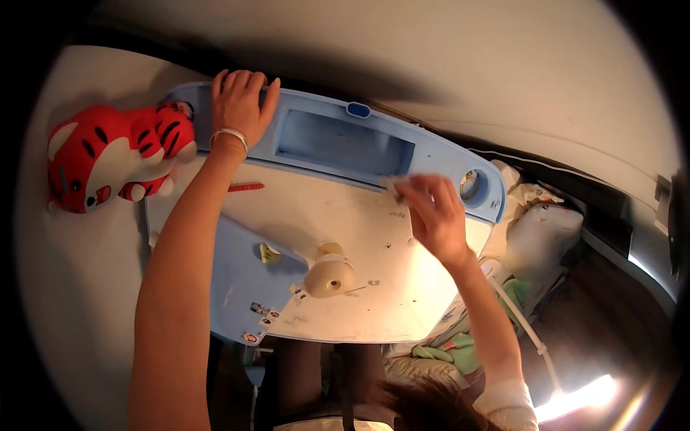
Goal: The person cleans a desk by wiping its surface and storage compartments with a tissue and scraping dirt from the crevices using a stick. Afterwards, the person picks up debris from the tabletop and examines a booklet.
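My left hand (pixel 243 108) lies over the far left rim of the blue desk tray (pixel 445 154), its fingers bent over the edge and a bracelet on the wrist. My right hand (pixel 437 215) is above the white desktop (pixel 359 237), just in front of the tray. Its thumb and fingers pinch a small whitish scrap (pixel 392 184), blurred and partly hidden, so its kind is unclear. Between the two hands is the tray's long recess (pixel 345 144). Dark marks dot the desktop near the right hand.
A red tiger plush (pixel 118 154) lies at the left. On the desk are a cream round-headed object (pixel 330 276), a red strip (pixel 246 187), a yellowish scrap (pixel 269 253) and small stickers (pixel 262 314). A lit lamp (pixel 575 399) stands lower right, near bags and cloths (pixel 543 230).
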A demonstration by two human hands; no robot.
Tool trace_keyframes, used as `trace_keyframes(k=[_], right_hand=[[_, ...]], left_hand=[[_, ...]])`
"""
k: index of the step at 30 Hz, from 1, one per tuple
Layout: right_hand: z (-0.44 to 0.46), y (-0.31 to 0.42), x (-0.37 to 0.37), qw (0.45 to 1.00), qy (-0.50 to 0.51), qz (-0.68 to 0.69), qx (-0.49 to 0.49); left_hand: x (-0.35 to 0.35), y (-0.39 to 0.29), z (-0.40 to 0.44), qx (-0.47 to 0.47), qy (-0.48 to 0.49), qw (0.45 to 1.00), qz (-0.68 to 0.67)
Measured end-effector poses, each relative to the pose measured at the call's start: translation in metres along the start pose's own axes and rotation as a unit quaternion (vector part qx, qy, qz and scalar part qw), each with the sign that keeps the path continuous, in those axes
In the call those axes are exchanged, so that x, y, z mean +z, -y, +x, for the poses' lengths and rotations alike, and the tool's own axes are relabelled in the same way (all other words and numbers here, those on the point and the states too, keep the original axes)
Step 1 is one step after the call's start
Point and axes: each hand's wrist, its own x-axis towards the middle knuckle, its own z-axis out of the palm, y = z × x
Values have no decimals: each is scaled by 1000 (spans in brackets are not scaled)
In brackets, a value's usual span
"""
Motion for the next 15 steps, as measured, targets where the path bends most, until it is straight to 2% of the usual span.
trace_keyframes(k=[5, 8, 12, 15], right_hand=[[56, -22, 34, 978, 172, 16, -115], [62, -36, 47, 961, 251, 22, -115], [74, -39, 28, 908, 376, -91, -161], [79, -39, 29, 888, 395, -128, -197]], left_hand=[[2, 1, 0, 1, 0, 1000, -4], [4, 2, 0, 13, -19, 1000, 1], [4, 2, 0, 11, -16, 1000, 1], [2, 1, -1, 5, -6, 1000, -2]])
